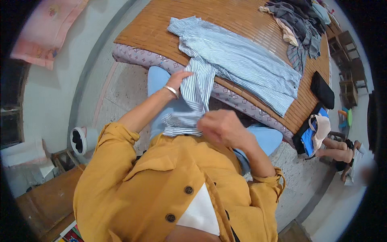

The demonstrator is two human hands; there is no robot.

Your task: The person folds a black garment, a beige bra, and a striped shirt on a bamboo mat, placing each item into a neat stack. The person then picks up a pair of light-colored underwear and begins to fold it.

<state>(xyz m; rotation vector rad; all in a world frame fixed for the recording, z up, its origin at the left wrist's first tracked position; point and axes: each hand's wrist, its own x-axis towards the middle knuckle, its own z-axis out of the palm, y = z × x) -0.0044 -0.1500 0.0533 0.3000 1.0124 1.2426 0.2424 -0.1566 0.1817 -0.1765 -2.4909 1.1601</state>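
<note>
A blue-and-white striped shirt (pixel 242 52) lies spread on the bed, and one sleeve (pixel 197 80) hangs over the near edge onto my lap. My left hand (pixel 177 80), with a silver bangle at the wrist, is closed on the sleeve's left edge, near the bed. Lower down, beside the sleeve's bunched end, my right hand (pixel 223 129) is curled into a loose fist and a little blurred. Its fingertips are turned away, so what they hold, if anything, is hidden.
The bed has a brown slatted mat (pixel 149 28). Rumpled dark clothes (pixel 294 20) lie at its far right, with a folded black cloth (pixel 322 89) and a small clothes stack (pixel 310 135) nearer. A white bucket (pixel 82 140) stands left. Another person (pixel 346 157) is at right.
</note>
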